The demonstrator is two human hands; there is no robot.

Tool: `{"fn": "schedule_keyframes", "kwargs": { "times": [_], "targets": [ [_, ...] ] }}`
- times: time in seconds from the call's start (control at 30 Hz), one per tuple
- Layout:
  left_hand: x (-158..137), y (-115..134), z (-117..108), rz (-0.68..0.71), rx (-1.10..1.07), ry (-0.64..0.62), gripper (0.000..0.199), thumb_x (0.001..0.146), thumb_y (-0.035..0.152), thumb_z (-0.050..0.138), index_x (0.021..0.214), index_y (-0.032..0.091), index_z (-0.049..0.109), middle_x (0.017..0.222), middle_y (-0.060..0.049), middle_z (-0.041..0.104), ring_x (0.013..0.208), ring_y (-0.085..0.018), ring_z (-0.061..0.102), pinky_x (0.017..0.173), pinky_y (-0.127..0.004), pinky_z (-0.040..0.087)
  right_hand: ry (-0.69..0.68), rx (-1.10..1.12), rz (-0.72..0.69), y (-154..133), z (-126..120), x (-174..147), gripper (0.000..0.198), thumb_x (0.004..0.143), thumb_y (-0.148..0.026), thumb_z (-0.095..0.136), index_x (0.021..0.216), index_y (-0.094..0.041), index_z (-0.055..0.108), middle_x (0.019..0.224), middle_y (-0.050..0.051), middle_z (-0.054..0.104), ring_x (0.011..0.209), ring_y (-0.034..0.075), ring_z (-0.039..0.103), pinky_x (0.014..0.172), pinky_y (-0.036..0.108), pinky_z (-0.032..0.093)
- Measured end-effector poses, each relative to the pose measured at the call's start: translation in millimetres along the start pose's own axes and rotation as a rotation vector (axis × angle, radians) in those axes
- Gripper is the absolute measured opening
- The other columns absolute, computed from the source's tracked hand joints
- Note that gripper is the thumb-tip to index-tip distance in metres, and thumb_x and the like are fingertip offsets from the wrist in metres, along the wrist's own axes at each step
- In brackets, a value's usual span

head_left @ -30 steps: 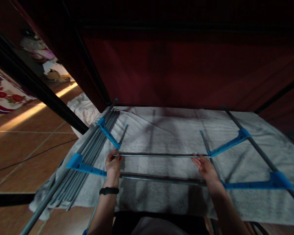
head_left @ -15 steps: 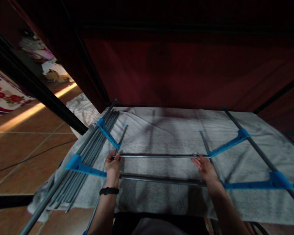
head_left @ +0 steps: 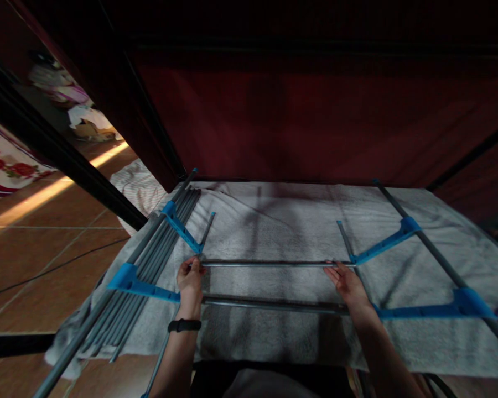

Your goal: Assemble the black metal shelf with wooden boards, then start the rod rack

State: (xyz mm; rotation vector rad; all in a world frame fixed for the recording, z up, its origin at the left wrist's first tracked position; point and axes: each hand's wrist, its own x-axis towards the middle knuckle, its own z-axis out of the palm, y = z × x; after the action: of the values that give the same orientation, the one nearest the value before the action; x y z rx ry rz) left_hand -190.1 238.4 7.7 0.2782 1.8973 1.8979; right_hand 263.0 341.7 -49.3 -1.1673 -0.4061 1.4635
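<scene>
A thin grey metal tube (head_left: pixel 269 264) runs crosswise between two side frames. My left hand (head_left: pixel 190 279), with a black band on its wrist, pinches the tube's left end beside the left frame's inner pole. My right hand (head_left: pixel 343 279) grips its right end, thumb on top and fingers beneath, close to the right frame's inner pole (head_left: pixel 345 237). Blue plastic brackets (head_left: pixel 185 232) join the inner and outer poles on the left; matching blue brackets (head_left: pixel 384 243) do so on the right. Nearer me, a second crosswise tube (head_left: pixel 274 305) lies parallel, its ends partly hidden by my arms.
Several loose grey tubes (head_left: pixel 149 287) lie side by side under the left frame. Everything rests on a grey cloth (head_left: pixel 299 232). A dark red panel (head_left: pixel 307 121) stands behind it. To the left is a tiled floor (head_left: pixel 66 254) with a black cable and a dark post (head_left: pixel 87 160).
Both hands keep their hold on the tube in nearly the same place. The whole view has shifted very slightly.
</scene>
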Motion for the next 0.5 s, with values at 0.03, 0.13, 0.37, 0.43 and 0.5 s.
{"fn": "schedule_keyframes", "kwargs": {
  "times": [0.03,0.13,0.37,0.43,0.5],
  "targets": [
    [0.0,0.0,-0.6,-0.045,-0.073,-0.020,0.015,0.072,0.025,0.066,0.083,0.017,0.060,0.068,0.003,0.060,0.056,-0.010,0.057,0.055,-0.024,0.050,0.000,0.000,0.008,0.0,0.0,0.3,0.012,0.069,-0.024,0.075,0.076,-0.021,0.066,0.081,0.002,0.073,0.086,0.020,0.071,0.086,0.039,0.061],
    [0.3,-0.2,-1.3,-0.121,-0.169,-0.051,0.015,0.074,0.020,0.063,0.088,0.016,0.061,0.074,0.000,0.064,0.065,-0.013,0.064,0.060,-0.025,0.052,0.006,0.001,0.024,0.6,-0.5,1.8,0.012,0.070,-0.025,0.074,0.079,-0.020,0.066,0.083,0.002,0.073,0.088,0.020,0.072,0.084,0.035,0.062],
    [1.6,-1.3,0.8,-0.105,-0.115,0.027,0.015,0.074,0.015,0.064,0.089,0.016,0.064,0.068,0.005,0.060,0.052,-0.007,0.054,0.055,-0.021,0.047,0.001,0.006,0.029,2.3,-1.7,4.1,0.015,0.071,-0.024,0.075,0.081,-0.020,0.065,0.085,0.003,0.074,0.085,0.018,0.072,0.082,0.031,0.063],
    [1.4,-0.9,1.5,-0.101,-0.112,0.032,0.016,0.073,0.017,0.066,0.088,0.015,0.064,0.066,0.005,0.058,0.050,-0.006,0.051,0.053,-0.021,0.045,0.007,0.002,0.029,2.2,-1.4,3.7,0.016,0.071,-0.025,0.076,0.083,-0.019,0.065,0.085,0.004,0.074,0.084,0.018,0.072,0.081,0.031,0.063],
    [1.3,-0.2,2.4,-0.097,-0.110,0.033,0.016,0.072,0.019,0.068,0.087,0.015,0.064,0.067,0.006,0.058,0.049,-0.006,0.050,0.052,-0.021,0.044,0.020,-0.003,0.031,1.7,-0.9,3.2,0.017,0.071,-0.025,0.076,0.082,-0.019,0.066,0.084,0.004,0.074,0.082,0.019,0.073,0.081,0.032,0.063]
  ]
}}
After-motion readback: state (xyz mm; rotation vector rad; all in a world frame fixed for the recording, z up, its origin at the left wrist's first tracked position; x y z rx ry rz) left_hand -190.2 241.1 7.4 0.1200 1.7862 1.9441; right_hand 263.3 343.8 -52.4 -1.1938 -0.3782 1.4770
